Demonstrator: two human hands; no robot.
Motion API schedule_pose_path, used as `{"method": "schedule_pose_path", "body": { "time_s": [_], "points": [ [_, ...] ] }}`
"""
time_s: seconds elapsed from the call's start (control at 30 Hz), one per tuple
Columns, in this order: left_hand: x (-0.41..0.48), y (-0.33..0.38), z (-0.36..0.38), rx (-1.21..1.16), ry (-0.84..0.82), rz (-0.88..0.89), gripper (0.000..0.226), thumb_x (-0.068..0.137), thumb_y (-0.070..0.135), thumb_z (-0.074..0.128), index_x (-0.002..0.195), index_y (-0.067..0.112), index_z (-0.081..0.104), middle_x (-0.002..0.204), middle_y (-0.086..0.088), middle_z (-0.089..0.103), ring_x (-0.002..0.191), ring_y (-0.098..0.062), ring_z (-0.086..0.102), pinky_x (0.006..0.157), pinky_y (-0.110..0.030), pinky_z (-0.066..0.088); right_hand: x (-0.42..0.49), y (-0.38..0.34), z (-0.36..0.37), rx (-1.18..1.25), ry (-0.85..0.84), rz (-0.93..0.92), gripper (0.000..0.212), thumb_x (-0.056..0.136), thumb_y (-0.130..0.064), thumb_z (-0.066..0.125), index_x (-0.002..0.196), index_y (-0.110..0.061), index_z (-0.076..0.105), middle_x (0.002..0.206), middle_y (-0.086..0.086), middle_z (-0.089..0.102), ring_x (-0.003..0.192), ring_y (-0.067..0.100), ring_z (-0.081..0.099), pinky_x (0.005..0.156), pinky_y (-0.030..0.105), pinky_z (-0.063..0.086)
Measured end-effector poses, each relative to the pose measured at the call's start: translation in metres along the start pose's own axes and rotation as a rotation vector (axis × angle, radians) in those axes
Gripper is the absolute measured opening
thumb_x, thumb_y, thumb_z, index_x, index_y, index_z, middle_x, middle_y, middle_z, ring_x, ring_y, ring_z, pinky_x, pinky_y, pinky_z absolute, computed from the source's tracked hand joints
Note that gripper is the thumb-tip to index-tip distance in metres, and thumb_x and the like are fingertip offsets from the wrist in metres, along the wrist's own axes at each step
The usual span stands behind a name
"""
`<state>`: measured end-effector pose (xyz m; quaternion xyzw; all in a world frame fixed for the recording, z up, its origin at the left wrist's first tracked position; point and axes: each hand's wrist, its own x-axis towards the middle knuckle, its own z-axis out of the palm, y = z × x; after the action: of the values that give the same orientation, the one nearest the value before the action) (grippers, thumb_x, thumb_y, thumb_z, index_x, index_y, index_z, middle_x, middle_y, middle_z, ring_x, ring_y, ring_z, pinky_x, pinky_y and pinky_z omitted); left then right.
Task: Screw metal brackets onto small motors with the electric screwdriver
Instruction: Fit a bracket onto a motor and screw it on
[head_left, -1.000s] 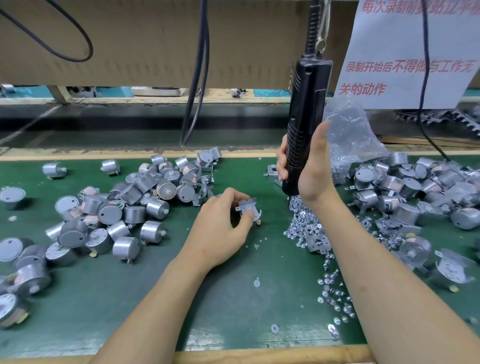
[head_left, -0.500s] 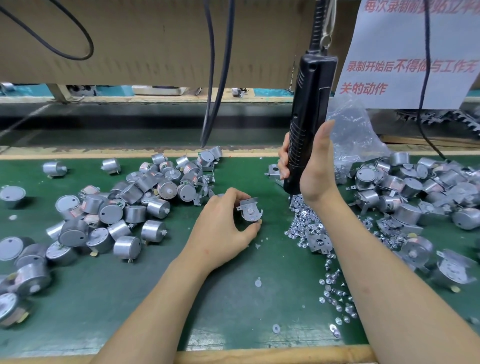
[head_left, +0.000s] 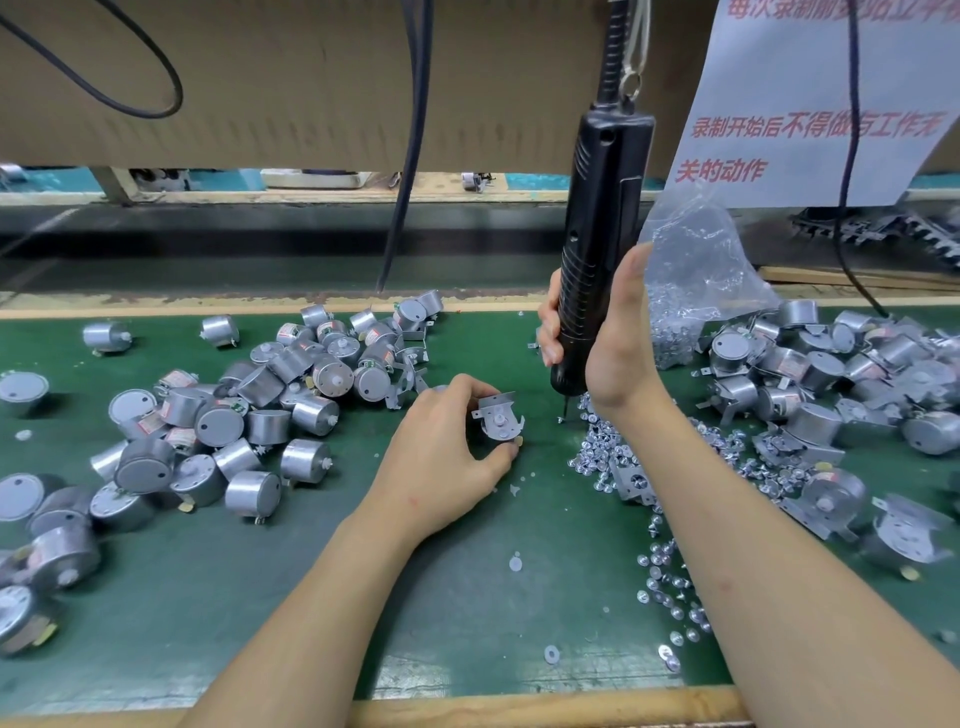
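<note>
My left hand (head_left: 441, 447) grips a small silver motor (head_left: 500, 422) with a metal bracket sitting on its top face, held on the green mat at mid-table. My right hand (head_left: 602, 343) holds the black electric screwdriver (head_left: 602, 228) upright, its cord hanging from above. The bit tip (head_left: 565, 414) touches down at the edge of a heap of loose silver screws (head_left: 618, 447), just to the right of the held motor.
Several bare motors (head_left: 249, 405) lie piled on the left of the green mat (head_left: 291, 597). Motors with brackets (head_left: 831, 384) are heaped at the right. A clear plastic bag (head_left: 696, 260) stands behind the screws. Black cables (head_left: 410, 156) hang at the back.
The screwdriver has come down so its bit reaches the screw heap. My left hand has turned the motor so its bracket faces up more plainly.
</note>
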<state>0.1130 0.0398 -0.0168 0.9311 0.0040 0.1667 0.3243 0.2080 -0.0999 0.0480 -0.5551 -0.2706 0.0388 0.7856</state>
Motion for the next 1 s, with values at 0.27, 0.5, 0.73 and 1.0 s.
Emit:
{"method": "schedule_pose_path", "body": {
  "time_s": [0.27, 0.5, 0.73, 1.0],
  "points": [
    [0.0003, 0.0006, -0.0005, -0.004, -0.006, -0.005, 0.032, 0.082, 0.042, 0.072, 0.105, 0.032, 0.053, 0.099, 0.020, 0.060, 0.091, -0.002, 0.047, 0.075, -0.014, 0.037, -0.0011, 0.0011, 0.0017, -0.013, -0.002, -0.012, 0.080, 0.065, -0.099, 0.043, 0.070, -0.021, 0.059, 0.059, 0.007, 0.049, 0.043, 0.021, 0.044, 0.050, 0.032, 0.039],
    [-0.0001, 0.0012, -0.0007, -0.002, -0.003, -0.006, 0.033, 0.082, 0.041, 0.072, 0.106, 0.030, 0.053, 0.100, 0.019, 0.060, 0.092, -0.005, 0.048, 0.078, -0.020, 0.039, -0.0018, 0.0028, 0.0034, -0.010, -0.019, -0.003, 0.080, 0.065, -0.099, 0.043, 0.071, -0.020, 0.058, 0.060, 0.005, 0.050, 0.044, 0.021, 0.044, 0.050, 0.031, 0.039],
    [-0.0001, 0.0010, -0.0021, -0.011, -0.017, -0.007, 0.034, 0.083, 0.040, 0.074, 0.109, 0.029, 0.055, 0.100, 0.020, 0.059, 0.089, 0.000, 0.045, 0.076, -0.010, 0.035, -0.0018, 0.0028, 0.0032, -0.031, -0.008, -0.003, 0.086, 0.064, -0.099, 0.042, 0.074, -0.014, 0.055, 0.060, 0.006, 0.050, 0.045, 0.021, 0.044, 0.051, 0.033, 0.038],
    [0.0007, 0.0008, -0.0032, -0.037, -0.032, -0.017, 0.037, 0.082, 0.040, 0.077, 0.110, 0.030, 0.056, 0.098, 0.024, 0.057, 0.091, 0.010, 0.044, 0.077, -0.006, 0.033, -0.0029, 0.0025, 0.0036, -0.047, -0.007, 0.005, 0.087, 0.064, -0.098, 0.042, 0.074, -0.012, 0.054, 0.060, 0.007, 0.049, 0.045, 0.021, 0.044, 0.049, 0.031, 0.038]
  ]
}}
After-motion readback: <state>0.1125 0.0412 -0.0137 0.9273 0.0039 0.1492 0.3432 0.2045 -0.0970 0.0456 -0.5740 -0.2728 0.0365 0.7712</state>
